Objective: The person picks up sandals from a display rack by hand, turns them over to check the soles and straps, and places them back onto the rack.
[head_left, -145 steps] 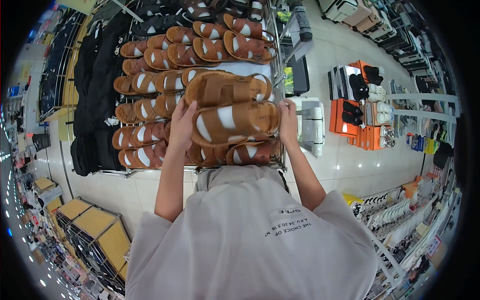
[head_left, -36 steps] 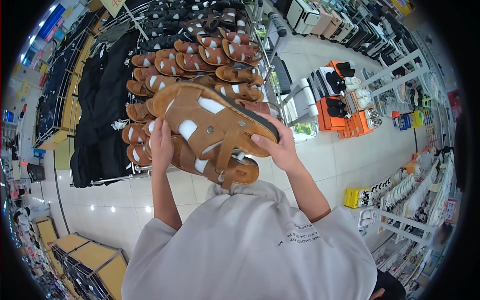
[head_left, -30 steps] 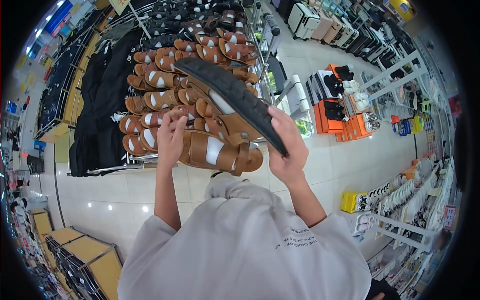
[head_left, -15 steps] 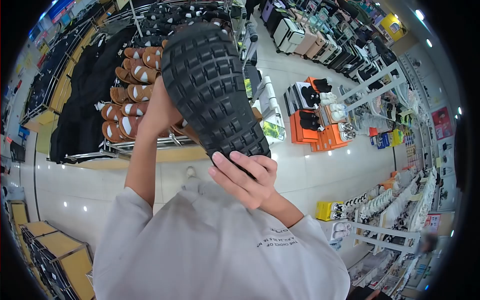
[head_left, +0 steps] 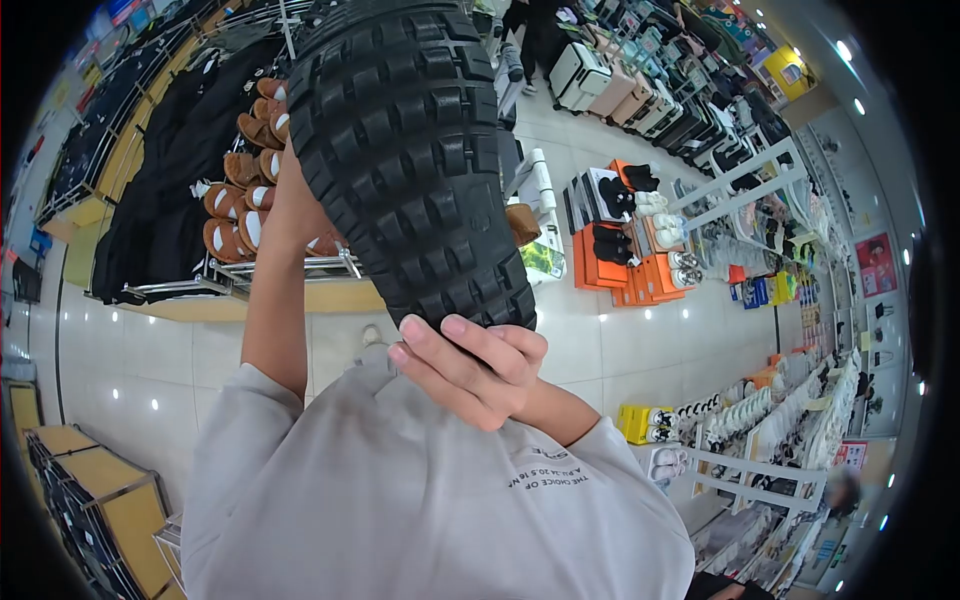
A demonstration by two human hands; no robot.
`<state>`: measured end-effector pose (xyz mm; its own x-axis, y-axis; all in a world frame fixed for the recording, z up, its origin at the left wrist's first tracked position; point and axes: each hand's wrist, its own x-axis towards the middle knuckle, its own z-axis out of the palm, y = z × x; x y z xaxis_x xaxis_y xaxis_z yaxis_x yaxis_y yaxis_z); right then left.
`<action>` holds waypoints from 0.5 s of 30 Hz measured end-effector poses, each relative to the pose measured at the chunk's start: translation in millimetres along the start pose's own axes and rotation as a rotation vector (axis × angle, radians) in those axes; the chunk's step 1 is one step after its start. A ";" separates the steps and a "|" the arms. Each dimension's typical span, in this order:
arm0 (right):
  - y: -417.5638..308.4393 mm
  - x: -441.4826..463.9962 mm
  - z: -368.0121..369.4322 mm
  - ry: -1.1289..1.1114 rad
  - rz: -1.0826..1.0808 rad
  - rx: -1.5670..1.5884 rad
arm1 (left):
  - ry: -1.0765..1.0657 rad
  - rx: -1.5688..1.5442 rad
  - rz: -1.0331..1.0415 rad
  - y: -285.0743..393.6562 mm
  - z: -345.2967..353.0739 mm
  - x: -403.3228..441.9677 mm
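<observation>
A shoe point(head_left: 410, 170) is held up close to the camera with its black, deeply lugged rubber sole facing me. Its upper is hidden behind the sole, though a small brown piece shows past the right edge. My right hand point(head_left: 475, 370) grips the narrow lower end, fingers laid over the tread edge. At the left side of the sole, my left hand point(head_left: 300, 205) holds the wider part; its fingers disappear behind the shoe. Behind it, rows of brown slippers point(head_left: 228, 200) with white inside lie on a metal-railed display.
Black footwear or cloth point(head_left: 165, 190) covers the rack at left. Orange shoe boxes point(head_left: 600, 272) with shoes on top stand at right, suitcases point(head_left: 580, 78) farther back. Shelves of pale shoes point(head_left: 745, 405) line the right. A person in dark clothes point(head_left: 545, 40) stands at the top.
The shoe has come nearer the camera and looks larger, its upper end now reaching the top of the view. Both hands keep their hold. A person has come into view at the back.
</observation>
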<state>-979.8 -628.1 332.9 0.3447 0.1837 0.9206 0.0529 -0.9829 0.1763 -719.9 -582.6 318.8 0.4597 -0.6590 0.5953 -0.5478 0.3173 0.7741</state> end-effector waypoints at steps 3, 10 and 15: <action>-6.2 1.1 3.1 -0.002 0.018 0.017 | -0.013 0.216 0.227 -2.7 -6.6 -0.2; -15.7 -0.8 9.9 -0.013 0.027 0.056 | -0.024 0.191 0.275 51.3 -12.0 -6.7; -18.6 -5.4 15.1 -0.008 0.035 0.062 | -0.003 0.277 0.276 52.3 -10.5 -13.5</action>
<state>-968.5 -610.9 319.5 0.3548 0.1491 0.9230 0.0981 -0.9877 0.1219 -747.4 -549.9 353.5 0.2668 -0.5770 0.7719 -0.8188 0.2867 0.4973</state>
